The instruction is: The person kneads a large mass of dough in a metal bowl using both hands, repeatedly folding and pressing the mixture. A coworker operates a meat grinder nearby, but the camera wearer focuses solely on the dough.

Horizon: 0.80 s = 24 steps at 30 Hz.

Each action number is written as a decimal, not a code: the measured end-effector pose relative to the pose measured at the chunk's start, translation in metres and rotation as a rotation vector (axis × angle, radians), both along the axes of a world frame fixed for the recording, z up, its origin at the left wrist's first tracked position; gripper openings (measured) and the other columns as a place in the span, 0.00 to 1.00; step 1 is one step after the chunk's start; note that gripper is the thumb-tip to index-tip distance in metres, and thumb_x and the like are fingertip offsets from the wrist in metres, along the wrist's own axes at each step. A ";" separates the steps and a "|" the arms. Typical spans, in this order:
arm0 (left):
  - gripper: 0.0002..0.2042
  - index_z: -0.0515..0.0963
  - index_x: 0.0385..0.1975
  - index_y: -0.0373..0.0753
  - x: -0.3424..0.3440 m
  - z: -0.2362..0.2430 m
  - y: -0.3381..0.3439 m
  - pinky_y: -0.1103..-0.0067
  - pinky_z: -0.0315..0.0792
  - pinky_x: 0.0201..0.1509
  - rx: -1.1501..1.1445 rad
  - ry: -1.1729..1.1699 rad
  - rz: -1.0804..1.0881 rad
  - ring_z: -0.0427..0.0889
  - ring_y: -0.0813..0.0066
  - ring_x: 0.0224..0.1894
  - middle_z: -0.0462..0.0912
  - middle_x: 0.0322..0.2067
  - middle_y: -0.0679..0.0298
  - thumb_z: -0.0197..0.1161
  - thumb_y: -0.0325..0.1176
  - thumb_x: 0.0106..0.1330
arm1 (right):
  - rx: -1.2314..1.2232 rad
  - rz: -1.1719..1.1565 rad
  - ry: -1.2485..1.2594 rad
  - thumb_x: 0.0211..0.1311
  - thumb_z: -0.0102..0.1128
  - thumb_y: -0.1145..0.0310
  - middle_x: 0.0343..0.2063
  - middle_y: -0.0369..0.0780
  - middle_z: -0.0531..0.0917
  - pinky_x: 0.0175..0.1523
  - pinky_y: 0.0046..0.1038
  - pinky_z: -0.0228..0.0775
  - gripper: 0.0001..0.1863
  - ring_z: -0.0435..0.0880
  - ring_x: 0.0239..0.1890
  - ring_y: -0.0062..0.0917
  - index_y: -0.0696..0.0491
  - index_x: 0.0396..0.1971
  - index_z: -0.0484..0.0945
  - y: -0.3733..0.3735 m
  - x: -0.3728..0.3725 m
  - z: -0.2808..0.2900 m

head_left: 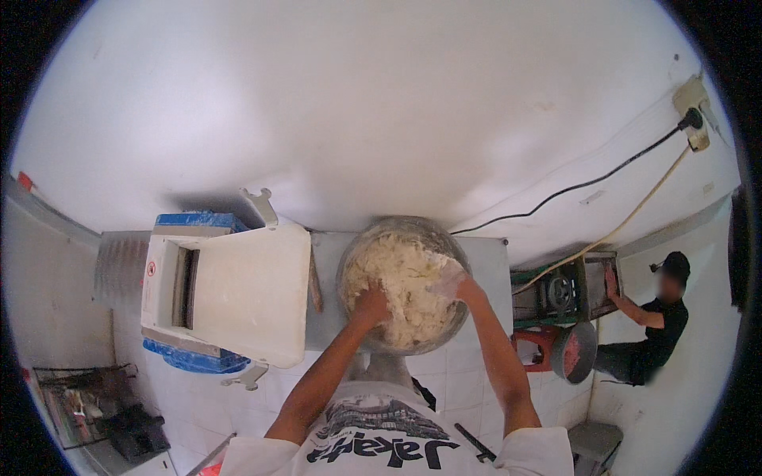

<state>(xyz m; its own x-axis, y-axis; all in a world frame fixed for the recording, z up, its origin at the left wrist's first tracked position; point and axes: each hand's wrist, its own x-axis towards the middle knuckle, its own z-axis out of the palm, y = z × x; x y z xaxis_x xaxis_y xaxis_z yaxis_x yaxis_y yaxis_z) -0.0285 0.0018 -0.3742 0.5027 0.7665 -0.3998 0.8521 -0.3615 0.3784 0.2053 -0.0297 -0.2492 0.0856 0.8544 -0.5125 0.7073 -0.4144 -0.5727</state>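
Pale, shaggy dough with loose floury bits fills a large round metal bowl on the grey tabletop in front of me. My left hand is sunk into the dough at its left side, closed in it, with the fingertips hidden. Across from it, my right hand grips the dough near the bowl's right wall. White flour or dough coats this hand, so its finger outlines are hard to make out.
Left of the bowl stands a blue-and-white machine with a broad cream tray. A thin stick lies between them. At right are a red stool, a dark round pan, and a co-worker. Cables hang along the wall.
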 end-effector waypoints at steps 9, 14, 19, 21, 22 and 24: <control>0.36 0.73 0.58 0.29 0.027 0.051 0.023 0.52 0.61 0.68 -0.005 -0.104 -0.169 0.64 0.41 0.66 0.63 0.64 0.40 0.72 0.48 0.53 | 0.344 0.009 -0.562 0.67 0.57 0.53 0.59 0.48 0.75 0.65 0.37 0.66 0.27 0.74 0.60 0.40 0.53 0.61 0.72 -0.074 0.012 -0.094; 0.46 0.65 0.64 0.30 0.029 0.016 0.041 0.53 0.55 0.72 0.016 -0.405 0.155 0.57 0.43 0.71 0.60 0.67 0.41 0.72 0.55 0.51 | 0.389 -1.298 0.795 0.67 0.55 0.52 0.61 0.50 0.73 0.59 0.41 0.71 0.29 0.75 0.58 0.41 0.52 0.63 0.70 -0.082 -0.053 -0.131; 0.53 0.54 0.72 0.36 0.027 0.008 0.049 0.55 0.53 0.74 -0.114 -0.121 0.169 0.56 0.41 0.71 0.55 0.70 0.41 0.67 0.65 0.52 | 0.420 -1.405 0.712 0.67 0.54 0.53 0.61 0.49 0.73 0.61 0.42 0.69 0.29 0.75 0.59 0.41 0.50 0.64 0.69 -0.051 -0.002 -0.165; 0.53 0.55 0.72 0.36 0.019 0.023 0.032 0.56 0.53 0.74 -0.279 -0.137 0.204 0.58 0.39 0.70 0.56 0.70 0.41 0.64 0.67 0.53 | 0.413 -1.335 0.568 0.67 0.54 0.53 0.61 0.49 0.73 0.61 0.43 0.68 0.29 0.74 0.59 0.41 0.50 0.64 0.68 -0.033 0.019 -0.179; 0.52 0.56 0.72 0.36 0.012 0.023 0.024 0.57 0.53 0.74 -0.234 -0.156 0.188 0.59 0.39 0.69 0.56 0.70 0.41 0.62 0.68 0.54 | 0.404 -1.274 0.507 0.67 0.54 0.53 0.61 0.49 0.73 0.61 0.43 0.68 0.29 0.74 0.59 0.41 0.50 0.64 0.68 -0.018 0.027 -0.183; 0.49 0.59 0.70 0.37 0.004 0.011 -0.008 0.58 0.54 0.74 -0.143 -0.156 0.210 0.60 0.40 0.69 0.58 0.69 0.42 0.61 0.67 0.56 | 0.324 -1.081 0.393 0.67 0.53 0.53 0.61 0.49 0.72 0.62 0.43 0.67 0.29 0.74 0.60 0.41 0.49 0.65 0.68 0.014 0.045 -0.184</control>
